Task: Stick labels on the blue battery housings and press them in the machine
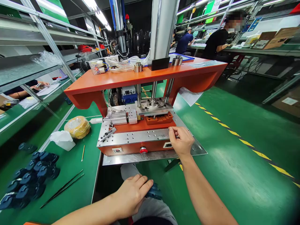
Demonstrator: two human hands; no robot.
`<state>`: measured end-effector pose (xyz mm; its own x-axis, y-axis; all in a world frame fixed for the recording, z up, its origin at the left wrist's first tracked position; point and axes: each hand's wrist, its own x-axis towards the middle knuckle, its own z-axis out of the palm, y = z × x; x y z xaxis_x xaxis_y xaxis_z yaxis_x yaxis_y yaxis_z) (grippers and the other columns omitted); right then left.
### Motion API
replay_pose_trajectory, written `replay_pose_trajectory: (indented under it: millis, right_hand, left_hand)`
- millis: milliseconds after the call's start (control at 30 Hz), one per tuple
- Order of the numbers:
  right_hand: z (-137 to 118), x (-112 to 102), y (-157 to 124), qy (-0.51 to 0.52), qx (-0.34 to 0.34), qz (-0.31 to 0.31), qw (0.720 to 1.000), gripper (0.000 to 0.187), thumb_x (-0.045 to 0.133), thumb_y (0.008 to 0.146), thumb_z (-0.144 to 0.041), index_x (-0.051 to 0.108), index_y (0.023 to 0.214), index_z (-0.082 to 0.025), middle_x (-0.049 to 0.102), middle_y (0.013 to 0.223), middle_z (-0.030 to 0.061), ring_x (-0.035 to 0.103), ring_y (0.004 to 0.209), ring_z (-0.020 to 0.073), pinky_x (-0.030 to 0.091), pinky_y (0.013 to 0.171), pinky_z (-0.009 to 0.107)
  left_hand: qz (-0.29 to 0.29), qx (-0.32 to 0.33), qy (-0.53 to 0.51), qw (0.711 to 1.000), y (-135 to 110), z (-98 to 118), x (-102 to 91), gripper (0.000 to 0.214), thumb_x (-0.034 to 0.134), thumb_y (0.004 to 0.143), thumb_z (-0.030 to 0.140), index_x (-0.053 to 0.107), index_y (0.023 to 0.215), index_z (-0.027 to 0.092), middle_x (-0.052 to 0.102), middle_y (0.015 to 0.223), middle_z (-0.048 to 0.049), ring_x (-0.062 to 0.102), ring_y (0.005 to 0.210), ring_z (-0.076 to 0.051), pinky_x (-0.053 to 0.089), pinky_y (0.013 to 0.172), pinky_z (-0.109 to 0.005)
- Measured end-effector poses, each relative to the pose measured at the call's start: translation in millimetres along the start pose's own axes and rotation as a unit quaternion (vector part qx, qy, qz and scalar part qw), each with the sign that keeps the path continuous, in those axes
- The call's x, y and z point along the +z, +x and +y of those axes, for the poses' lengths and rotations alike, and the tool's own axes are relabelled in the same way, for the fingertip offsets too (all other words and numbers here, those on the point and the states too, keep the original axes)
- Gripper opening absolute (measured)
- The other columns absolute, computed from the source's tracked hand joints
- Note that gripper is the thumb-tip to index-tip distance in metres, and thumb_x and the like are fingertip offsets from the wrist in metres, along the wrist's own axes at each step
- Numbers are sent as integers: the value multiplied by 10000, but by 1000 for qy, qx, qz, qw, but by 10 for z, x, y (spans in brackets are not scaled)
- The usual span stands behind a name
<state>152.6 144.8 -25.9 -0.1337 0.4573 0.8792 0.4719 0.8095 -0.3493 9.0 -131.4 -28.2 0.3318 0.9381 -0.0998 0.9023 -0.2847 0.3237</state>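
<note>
Your right hand rests on the steel plate of the orange press at the bench's right edge. Its grip is pinched narrow, and I cannot tell whether it holds anything. Your left hand closes over a dark blue part on your lap, just off the bench's front edge.

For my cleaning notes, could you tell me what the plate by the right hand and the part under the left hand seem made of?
The plate looks like bare metal, perhaps aluminium: silver-grey, dull sheen, drilled holes. The part seems dark blue plastic, matte, though the left hand hides most.
</note>
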Motion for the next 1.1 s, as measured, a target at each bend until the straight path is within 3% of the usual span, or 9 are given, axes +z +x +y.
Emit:
replay_pose_trajectory:
  millis: [700, 1100]
  right_hand:
    - [87, 7, -54, 7, -32, -6, 999, 143, 633, 945, -218, 665, 808, -194, 608, 640, 7, 527, 577, 162, 413, 599, 306]
    - [73, 0, -39, -8, -30, -11, 999, 202, 594, 963, -263, 670, 794, -182, 602, 626, 10, 526, 576, 156, 405, 604, 292]
  left_hand:
    - [12, 8, -9, 1000, 8, -8, 46, 669, 541, 872, 195, 305, 1499, 188, 601, 1327, -160, 594, 1144, -285, 540, 942, -399]
    - [6, 8, 2, 1000, 14, -5, -37, 648, 537, 877, 204, 318, 1484, 147, 595, 1344, -183, 586, 1150, -303, 558, 938, -434]
